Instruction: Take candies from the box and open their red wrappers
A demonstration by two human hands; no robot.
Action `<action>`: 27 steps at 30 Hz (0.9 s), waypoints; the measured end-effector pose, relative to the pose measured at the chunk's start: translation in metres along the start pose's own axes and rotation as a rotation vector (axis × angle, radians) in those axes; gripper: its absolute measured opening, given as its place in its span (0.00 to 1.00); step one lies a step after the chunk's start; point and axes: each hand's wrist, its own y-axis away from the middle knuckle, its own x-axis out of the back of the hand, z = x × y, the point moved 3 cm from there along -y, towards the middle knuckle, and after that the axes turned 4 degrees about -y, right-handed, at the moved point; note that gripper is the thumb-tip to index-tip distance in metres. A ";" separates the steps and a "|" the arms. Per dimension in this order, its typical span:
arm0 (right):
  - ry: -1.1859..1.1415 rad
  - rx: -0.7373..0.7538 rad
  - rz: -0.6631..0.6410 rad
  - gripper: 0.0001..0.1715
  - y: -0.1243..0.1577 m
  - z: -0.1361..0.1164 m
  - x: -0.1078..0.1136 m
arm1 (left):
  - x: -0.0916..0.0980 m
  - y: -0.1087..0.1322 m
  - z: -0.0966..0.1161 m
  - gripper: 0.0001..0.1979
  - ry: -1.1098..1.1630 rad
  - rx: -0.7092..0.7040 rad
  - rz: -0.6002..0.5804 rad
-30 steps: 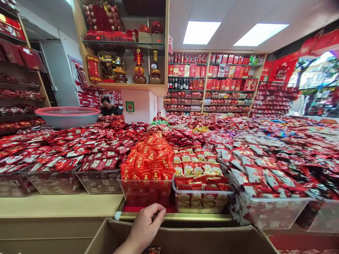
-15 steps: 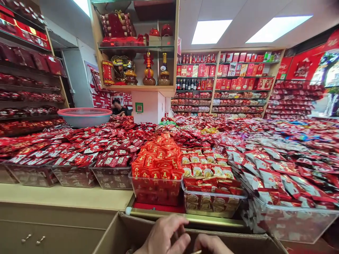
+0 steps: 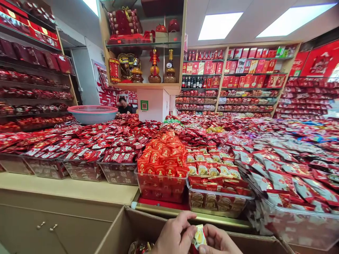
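Note:
Over an open cardboard box point(image 3: 143, 220), both hands meet at a small wrapped candy point(image 3: 199, 237) in a white, yellow and red wrapper. My right hand point(image 3: 219, 241) pinches it from the right, the thumb low on its front. Against its left side rests my left hand point(image 3: 174, 234), thumb and fingers curled around that edge. Inside the box, shiny wrapped pieces point(image 3: 140, 247) show at the lower left; my hands hide much of the rest. Just beyond stands a clear bin of durian-print candies point(image 3: 212, 171), beside a bin of orange-red packets point(image 3: 162, 158).
A bin of white-and-red packets point(image 3: 286, 180) stands at the right. Dark red packets point(image 3: 120, 151) fill bins along the counter point(image 3: 79, 185). A pink-and-blue basin point(image 3: 92, 114) sits farther back, near a seated person point(image 3: 124, 106). A display cabinet point(image 3: 143, 86) overhangs the middle.
The candy has come up into view between my hands, and my right hand has risen slightly with it. The camera has turned a little left, shifting the scene rightward.

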 end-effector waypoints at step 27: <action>0.108 0.034 0.251 0.20 0.002 -0.018 0.010 | -0.002 -0.009 -0.016 0.09 0.589 0.411 -0.032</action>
